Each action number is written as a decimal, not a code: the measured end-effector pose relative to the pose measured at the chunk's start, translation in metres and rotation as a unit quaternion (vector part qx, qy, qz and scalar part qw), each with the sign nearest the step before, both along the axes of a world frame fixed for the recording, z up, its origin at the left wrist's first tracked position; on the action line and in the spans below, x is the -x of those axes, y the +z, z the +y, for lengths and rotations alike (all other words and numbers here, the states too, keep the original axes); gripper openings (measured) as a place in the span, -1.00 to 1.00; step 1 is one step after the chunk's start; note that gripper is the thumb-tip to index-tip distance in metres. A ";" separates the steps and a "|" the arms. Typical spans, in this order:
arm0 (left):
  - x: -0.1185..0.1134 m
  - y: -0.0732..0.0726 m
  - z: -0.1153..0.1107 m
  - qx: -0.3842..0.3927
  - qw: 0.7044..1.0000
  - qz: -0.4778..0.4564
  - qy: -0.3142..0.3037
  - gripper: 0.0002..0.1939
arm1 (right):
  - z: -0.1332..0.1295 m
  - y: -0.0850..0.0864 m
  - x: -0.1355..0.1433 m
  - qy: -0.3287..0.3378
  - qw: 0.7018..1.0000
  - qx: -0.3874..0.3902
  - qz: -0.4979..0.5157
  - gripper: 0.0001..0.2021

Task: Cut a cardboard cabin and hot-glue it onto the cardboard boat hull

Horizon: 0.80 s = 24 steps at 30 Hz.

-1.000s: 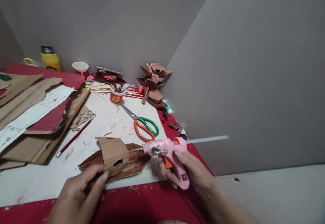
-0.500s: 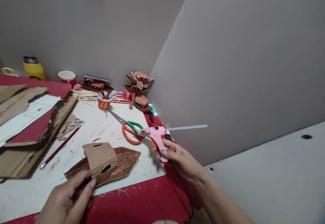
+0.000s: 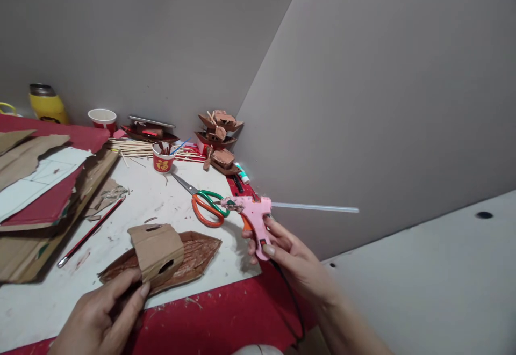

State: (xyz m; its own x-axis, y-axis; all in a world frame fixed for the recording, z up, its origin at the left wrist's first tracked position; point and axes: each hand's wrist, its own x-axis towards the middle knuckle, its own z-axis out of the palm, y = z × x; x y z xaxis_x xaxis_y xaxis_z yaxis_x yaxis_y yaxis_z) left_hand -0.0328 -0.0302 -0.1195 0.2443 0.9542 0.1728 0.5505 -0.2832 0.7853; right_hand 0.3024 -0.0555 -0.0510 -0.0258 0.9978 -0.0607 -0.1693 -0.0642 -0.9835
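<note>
My left hand (image 3: pixel 102 309) pinches the near lower edge of a bent cardboard cover (image 3: pixel 157 253) with two dark oval holes. That cover arches across the middle of a brown cardboard boat (image 3: pixel 201 255) lying on white paper. My right hand (image 3: pixel 290 258) is wrapped around the handle of a pink hot glue gun (image 3: pixel 253 212), a clear glue stick jutting from its back. The gun's nozzle points left, over the orange and green handles of the scissors (image 3: pixel 207 210). A black cord runs down from the gun's grip.
Cardboard sheets (image 3: pixel 24 253) and a pencil (image 3: pixel 92 231) lie to the left. Toward the wall are a red paper cup (image 3: pixel 163 162), thin wooden sticks (image 3: pixel 131 146), several small model boats (image 3: pixel 221 157) and a yellow bottle (image 3: pixel 48 107). A grey partition (image 3: pixel 363 102) stands on the right.
My right hand has turned the glue gun, so its handle's switch now shows and the glue stick reaches farther right. My left hand keeps its hold on the cover.
</note>
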 end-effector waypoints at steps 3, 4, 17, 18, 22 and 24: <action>-0.003 0.006 -0.002 0.026 0.999 -0.011 -0.017 -0.68 | -0.001 -0.001 -0.002 -0.003 1.000 -0.004 -0.009 -0.55; -0.004 0.008 -0.002 0.034 0.999 -0.016 -0.024 -0.69 | -0.001 -0.002 -0.002 -0.006 1.000 -0.006 -0.014 -0.57; 0.001 0.001 0.003 -0.027 0.999 0.021 -0.005 -0.65 | 0.000 -0.003 0.007 -0.119 0.991 -0.051 0.039 -0.66; 0.001 0.002 0.003 -0.027 0.999 0.024 -0.007 -0.65 | -0.001 -0.003 0.008 -0.119 0.991 -0.049 0.038 -0.65; 0.003 -0.002 0.004 -0.035 0.999 0.027 0.000 -0.66 | -0.003 0.003 0.010 -0.102 0.994 -0.028 0.031 -0.69; 0.003 -0.004 0.004 -0.024 0.999 0.024 0.004 -0.66 | -0.002 0.003 0.008 -0.094 0.995 -0.024 0.032 -0.68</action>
